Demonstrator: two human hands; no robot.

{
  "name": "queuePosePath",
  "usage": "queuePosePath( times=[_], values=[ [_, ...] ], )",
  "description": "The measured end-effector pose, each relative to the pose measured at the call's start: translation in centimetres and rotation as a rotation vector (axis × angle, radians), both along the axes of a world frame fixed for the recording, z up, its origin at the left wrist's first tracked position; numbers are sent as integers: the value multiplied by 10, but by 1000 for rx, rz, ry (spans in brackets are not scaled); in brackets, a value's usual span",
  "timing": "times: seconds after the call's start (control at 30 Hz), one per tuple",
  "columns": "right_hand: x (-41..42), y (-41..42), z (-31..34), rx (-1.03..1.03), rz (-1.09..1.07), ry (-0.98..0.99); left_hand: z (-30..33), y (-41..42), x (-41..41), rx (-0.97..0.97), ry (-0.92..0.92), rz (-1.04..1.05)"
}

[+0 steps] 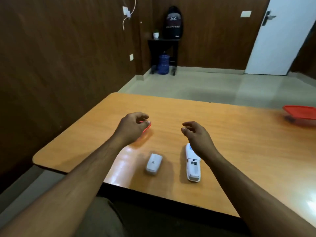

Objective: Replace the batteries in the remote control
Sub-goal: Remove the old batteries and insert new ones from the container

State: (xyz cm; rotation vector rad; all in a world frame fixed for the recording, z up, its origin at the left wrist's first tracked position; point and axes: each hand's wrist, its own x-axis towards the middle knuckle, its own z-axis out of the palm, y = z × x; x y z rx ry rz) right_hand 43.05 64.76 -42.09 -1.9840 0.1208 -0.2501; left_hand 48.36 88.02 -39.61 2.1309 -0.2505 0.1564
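Observation:
A white remote control [193, 165] lies face down near the table's front edge, its battery compartment uncovered. Left of it lies the white battery cover [153, 163], separate from the remote. My right hand [196, 135] hovers just beyond the remote's far end with loosely curled fingers, holding nothing. My left hand [132, 124] is farther left, its fingers curled over a small red-rimmed object [146, 128] on the table. That object is mostly hidden and blurred, so I cannot tell whether the hand grips it. No batteries are visible.
The orange wooden table [230, 142] stretches to the right, where a container with a red lid [301, 113] stands at its far edge. Behind it are tiled floor, a dark side table with a backpack, a blue water jug and a white door.

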Motion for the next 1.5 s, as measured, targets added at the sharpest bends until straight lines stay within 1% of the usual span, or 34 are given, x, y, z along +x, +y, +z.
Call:
queuePosePath(
  times=[0.1,0.17,0.23,0.33,0.43,0.5,0.67,0.73,0.77,0.83,0.9,0.93,1.0,1.13,1.23,1.37,1.5],
  values=[
    [29,34,-11,-82,20,57,-10,45,28,64,-14,82],
    [48,52,-17,-147,43,94,-18,62,44,147,-4,90],
    [67,67,-25,-236,87,143,-27,70,57,267,34,51],
    [90,83,-38,-366,148,200,-42,67,67,497,91,-61],
    [110,91,-48,-429,188,226,-55,61,72,703,33,-163],
    [119,92,-50,-446,221,224,-60,61,73,760,-24,-185],
    [124,102,-53,-417,299,165,-65,71,60,760,-111,-204],
    [118,105,-55,-432,309,117,-65,79,52,721,-120,-236],
    [114,107,-57,-439,318,101,-63,83,49,671,-112,-239],
    [107,111,-60,-443,341,87,-61,87,48,551,-119,-179],
    [101,116,-61,-430,352,75,-62,84,55,510,-213,-51],
    [99,118,-60,-415,354,71,-64,80,60,510,-244,15],
    [95,121,-58,-379,366,68,-68,71,70,533,-232,89],
    [93,125,-56,-369,384,73,-80,64,87,628,-187,48],
    [94,127,-56,-355,378,83,-87,65,91,579,-204,31],
    [95,128,-57,-302,387,88,-94,61,93,590,-195,12],
    [95,127,-56,-310,357,63,-95,57,93,579,-177,29]
  ],
)
